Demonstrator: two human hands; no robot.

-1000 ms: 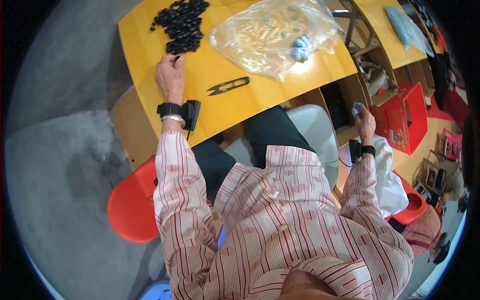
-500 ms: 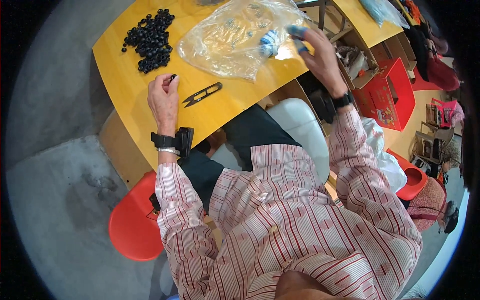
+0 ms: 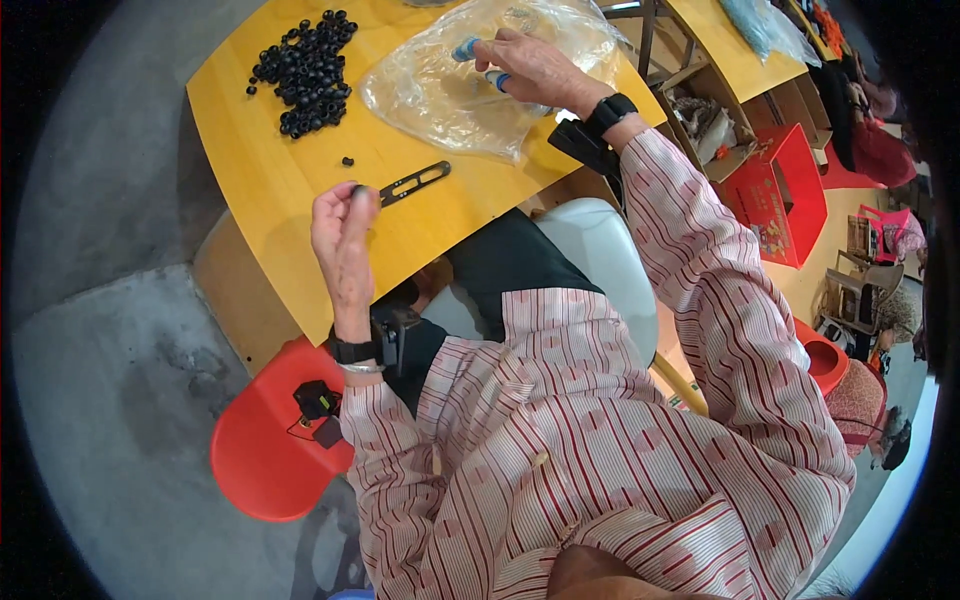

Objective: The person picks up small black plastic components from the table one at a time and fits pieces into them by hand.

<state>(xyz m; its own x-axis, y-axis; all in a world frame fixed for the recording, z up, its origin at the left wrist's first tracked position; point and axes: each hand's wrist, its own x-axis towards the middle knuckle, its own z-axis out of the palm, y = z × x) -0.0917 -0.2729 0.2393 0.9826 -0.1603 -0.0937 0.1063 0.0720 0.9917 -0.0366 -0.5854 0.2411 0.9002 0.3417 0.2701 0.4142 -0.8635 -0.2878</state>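
My left hand point(image 3: 343, 240) is over the table's near left edge, fingers bent toward the thumb. A small dark piece point(image 3: 358, 190) shows at its fingertips, blurred, apparently pinched. Beside the hand lie black thread snips point(image 3: 415, 183), their blade end hidden behind it. One small black hollow piece point(image 3: 347, 161) rests alone on the wood just beyond. My right hand point(image 3: 540, 72) is stretched over a clear plastic bag point(image 3: 430, 95), thumb and finger apart, with blue coverings on their tips; nothing shows between them.
A heap of small black hollow pieces point(image 3: 310, 75) covers the far left of the yellow table point(image 3: 240, 150). Red chair point(image 3: 265, 450) at left holds a black device. White stool point(image 3: 595, 250), open boxes and a red carton point(image 3: 770, 195) stand right. Other people are farther right.
My right hand has swung left across the plastic bag. My left hand has drawn back toward me and slightly right, leaving a single black piece on the table.
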